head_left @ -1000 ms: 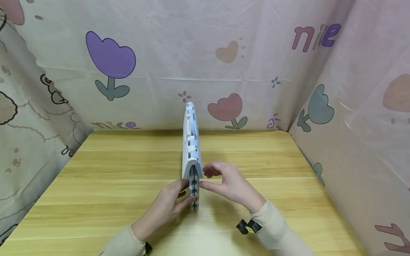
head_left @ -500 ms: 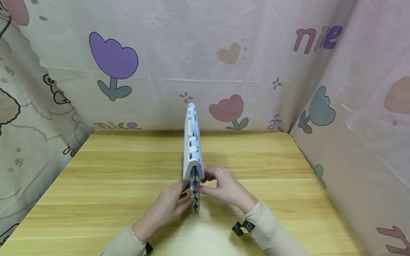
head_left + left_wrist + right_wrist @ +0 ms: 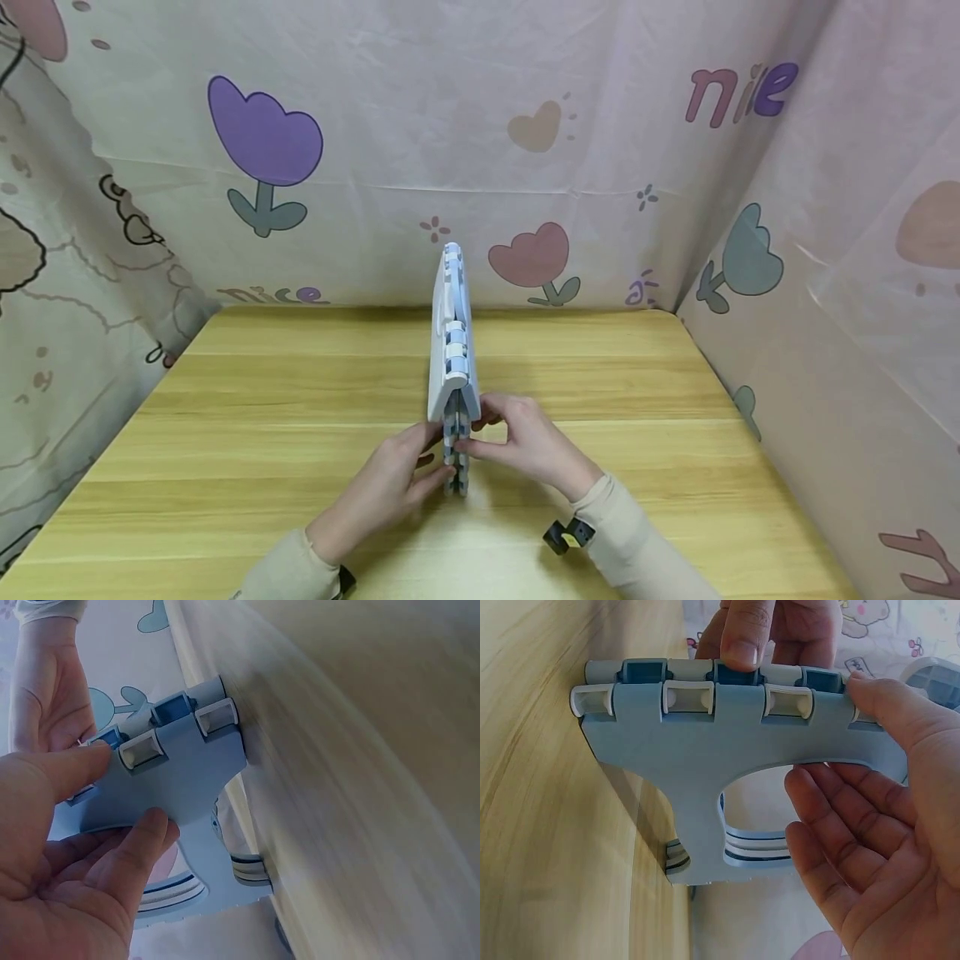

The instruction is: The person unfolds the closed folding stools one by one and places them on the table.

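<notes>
A pale blue and white plastic folding stool [image 3: 456, 350] stands upright on the wooden table, folded into a narrow slab with its hinged edge toward me. My left hand [image 3: 390, 475] grips the left side of its near end. On the right side, my right hand [image 3: 528, 437] holds the same end, the thumb near the hinge knuckles. The right wrist view shows those fingers [image 3: 840, 847] at the oval opening of a blue leg panel [image 3: 682, 750]. In the left wrist view the left thumb and fingers lie against the blue panel [image 3: 187, 772].
The wooden table [image 3: 247, 425] extends on both sides of the stool. A printed cloth [image 3: 405, 117] with flowers and lettering hangs behind it and along both sides. A small black device [image 3: 568, 535] is strapped at the right wrist.
My right hand has moved slightly left and closed in on the stool, its thumb now touching the hinged edge. My left hand keeps its hold; the stool stands nearly still.
</notes>
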Tool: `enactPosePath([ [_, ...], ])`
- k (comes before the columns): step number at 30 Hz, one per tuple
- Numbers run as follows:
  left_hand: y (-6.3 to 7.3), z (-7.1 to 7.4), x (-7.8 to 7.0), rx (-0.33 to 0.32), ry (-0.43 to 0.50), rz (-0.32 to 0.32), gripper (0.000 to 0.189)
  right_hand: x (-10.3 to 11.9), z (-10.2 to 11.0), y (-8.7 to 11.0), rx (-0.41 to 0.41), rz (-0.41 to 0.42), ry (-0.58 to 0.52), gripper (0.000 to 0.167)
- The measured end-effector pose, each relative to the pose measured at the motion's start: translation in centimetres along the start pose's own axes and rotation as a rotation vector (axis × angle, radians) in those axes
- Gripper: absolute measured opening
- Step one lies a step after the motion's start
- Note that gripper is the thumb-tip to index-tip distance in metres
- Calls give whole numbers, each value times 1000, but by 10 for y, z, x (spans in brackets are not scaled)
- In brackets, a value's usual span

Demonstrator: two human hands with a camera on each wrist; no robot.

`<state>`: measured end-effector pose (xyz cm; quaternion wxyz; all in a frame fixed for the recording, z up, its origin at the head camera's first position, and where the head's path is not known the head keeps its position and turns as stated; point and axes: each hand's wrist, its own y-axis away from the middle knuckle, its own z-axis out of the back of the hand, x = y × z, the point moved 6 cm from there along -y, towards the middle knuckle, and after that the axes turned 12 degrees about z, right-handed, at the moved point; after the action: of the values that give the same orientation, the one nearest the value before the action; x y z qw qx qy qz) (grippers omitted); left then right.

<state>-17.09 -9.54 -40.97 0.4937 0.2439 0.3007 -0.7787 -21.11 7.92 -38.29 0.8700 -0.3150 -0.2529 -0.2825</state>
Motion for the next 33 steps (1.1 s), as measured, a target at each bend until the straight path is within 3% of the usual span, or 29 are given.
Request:
enactPosePath([
  [11, 3, 6, 3, -29, 6, -53, 51, -3, 7, 6, 3, -16, 28, 40],
  [23, 6, 11, 7, 0, 3, -31, 53, -12, 22, 23, -12, -43, 59, 38],
  [33, 9, 17, 9, -32, -30, -47, 51, -20, 36, 30, -11, -2, 59, 32],
])
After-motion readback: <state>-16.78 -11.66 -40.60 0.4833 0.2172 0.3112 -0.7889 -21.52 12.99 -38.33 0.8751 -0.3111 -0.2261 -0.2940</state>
